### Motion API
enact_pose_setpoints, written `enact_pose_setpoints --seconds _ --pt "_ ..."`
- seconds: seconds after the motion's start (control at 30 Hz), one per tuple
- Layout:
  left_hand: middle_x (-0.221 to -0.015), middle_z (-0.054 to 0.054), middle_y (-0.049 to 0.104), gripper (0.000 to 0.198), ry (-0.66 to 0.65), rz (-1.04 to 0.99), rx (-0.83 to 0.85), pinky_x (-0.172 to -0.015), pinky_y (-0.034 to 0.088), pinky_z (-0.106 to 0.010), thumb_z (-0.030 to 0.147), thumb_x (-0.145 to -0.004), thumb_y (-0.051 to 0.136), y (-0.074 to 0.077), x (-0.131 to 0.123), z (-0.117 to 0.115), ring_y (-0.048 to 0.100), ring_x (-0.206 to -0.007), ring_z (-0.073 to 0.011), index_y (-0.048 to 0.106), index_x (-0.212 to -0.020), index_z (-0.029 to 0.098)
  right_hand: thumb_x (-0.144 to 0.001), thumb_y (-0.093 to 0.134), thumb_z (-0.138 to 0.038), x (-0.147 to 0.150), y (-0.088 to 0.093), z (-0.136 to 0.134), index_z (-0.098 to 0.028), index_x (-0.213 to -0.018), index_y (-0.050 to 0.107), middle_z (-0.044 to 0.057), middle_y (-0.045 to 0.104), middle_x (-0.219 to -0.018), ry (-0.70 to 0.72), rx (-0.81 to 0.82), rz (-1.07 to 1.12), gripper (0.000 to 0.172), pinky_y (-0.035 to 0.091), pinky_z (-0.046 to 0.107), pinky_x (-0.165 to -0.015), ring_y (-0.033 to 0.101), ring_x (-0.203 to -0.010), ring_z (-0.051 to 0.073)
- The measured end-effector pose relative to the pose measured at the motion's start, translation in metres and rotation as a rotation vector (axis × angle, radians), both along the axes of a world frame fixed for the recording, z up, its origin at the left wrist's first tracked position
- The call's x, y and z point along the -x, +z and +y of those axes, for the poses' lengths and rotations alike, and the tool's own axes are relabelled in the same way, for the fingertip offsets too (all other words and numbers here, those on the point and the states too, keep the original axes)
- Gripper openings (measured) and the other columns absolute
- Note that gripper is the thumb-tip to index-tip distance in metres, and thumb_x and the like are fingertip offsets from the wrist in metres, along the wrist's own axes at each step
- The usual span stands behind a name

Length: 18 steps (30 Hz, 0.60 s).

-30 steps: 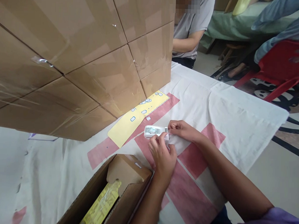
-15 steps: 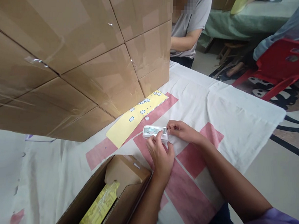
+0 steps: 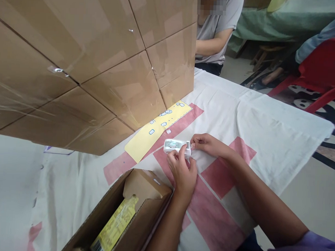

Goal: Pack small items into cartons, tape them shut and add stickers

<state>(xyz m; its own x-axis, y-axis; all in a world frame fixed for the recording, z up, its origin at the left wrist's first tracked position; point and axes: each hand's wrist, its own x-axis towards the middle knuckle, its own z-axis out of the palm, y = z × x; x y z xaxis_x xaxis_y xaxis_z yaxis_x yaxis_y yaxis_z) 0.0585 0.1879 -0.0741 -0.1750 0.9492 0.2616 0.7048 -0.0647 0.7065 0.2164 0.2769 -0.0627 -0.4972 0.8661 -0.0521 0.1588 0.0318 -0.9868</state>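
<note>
A small white tape dispenser (image 3: 172, 144) lies on the patterned tablecloth. My left hand (image 3: 183, 173) steadies it from the near side, index finger on its top by the right end and the other fingers curled along its edge. At that same right end, my right hand (image 3: 204, 144) has thumb and forefinger pinched together; whatever is between them is too small to make out. Just beyond the dispenser is a yellow card strip (image 3: 156, 130) with blue-outlined shapes, and a little white scrap (image 3: 168, 131) rests beside it.
Taped cardboard cartons (image 3: 111, 79) form a wall at the left and back. An opened carton (image 3: 153, 209) holding a yellow printed pack (image 3: 117, 224) stands near my left forearm. Across the table is a person in a grey shirt (image 3: 218, 35); a red chair (image 3: 320, 72) is at right.
The whole view has shifted slightly, so things appear a little farther right. Both hands keep the same place at the tape dispenser, with barely any finger movement.
</note>
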Motion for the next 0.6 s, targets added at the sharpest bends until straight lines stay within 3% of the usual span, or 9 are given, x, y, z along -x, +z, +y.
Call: enact_pose_setpoints --seconds 0.3,0.43,0.5,0.6 --pt "-0.107 -0.006 0.046 0.045 0.040 0.087 0.013 -0.096 0.043 -0.042 0.017 -0.084 0.059 0.002 0.000 0.000 0.051 -0.106 -0.0250 0.061 -0.128 0.026 -0.080 0.064 -0.029 0.001 0.005 -0.003 -0.019 -0.067 0.055 -0.001 0.060 -0.073 -0.004 0.023 -0.016 0.018 0.038 0.031 -0.066 0.051 -0.068 0.016" --pt "-0.106 -0.006 0.046 0.046 0.053 0.086 0.011 -0.094 0.043 -0.043 0.016 -0.085 0.057 0.002 -0.001 0.001 0.051 -0.105 -0.0252 0.060 -0.129 0.026 -0.075 0.054 -0.016 0.008 0.002 -0.010 -0.021 -0.059 0.037 0.003 0.067 -0.081 -0.046 -0.028 -0.008 0.024 0.041 0.033 -0.073 0.061 -0.079 0.019" --pt "-0.105 -0.006 0.046 0.046 0.048 0.090 0.008 -0.094 0.042 -0.043 0.016 -0.085 0.057 0.002 -0.001 0.001 0.051 -0.105 -0.0255 0.060 -0.129 0.025 -0.076 0.055 -0.017 0.008 0.000 -0.011 -0.022 -0.059 0.031 0.004 0.069 -0.087 -0.033 -0.019 0.020 0.030 0.042 0.033 -0.074 0.063 -0.082 0.019" --pt "-0.107 -0.007 0.047 0.049 0.034 0.104 0.005 -0.095 0.043 -0.044 0.018 -0.084 0.058 0.000 -0.001 0.001 0.050 -0.105 -0.0258 0.059 -0.133 0.025 -0.082 0.061 -0.027 0.004 0.001 -0.010 -0.022 -0.062 0.036 0.004 0.070 -0.091 0.019 0.038 0.038 0.033 0.041 0.033 -0.074 0.061 -0.083 0.019"
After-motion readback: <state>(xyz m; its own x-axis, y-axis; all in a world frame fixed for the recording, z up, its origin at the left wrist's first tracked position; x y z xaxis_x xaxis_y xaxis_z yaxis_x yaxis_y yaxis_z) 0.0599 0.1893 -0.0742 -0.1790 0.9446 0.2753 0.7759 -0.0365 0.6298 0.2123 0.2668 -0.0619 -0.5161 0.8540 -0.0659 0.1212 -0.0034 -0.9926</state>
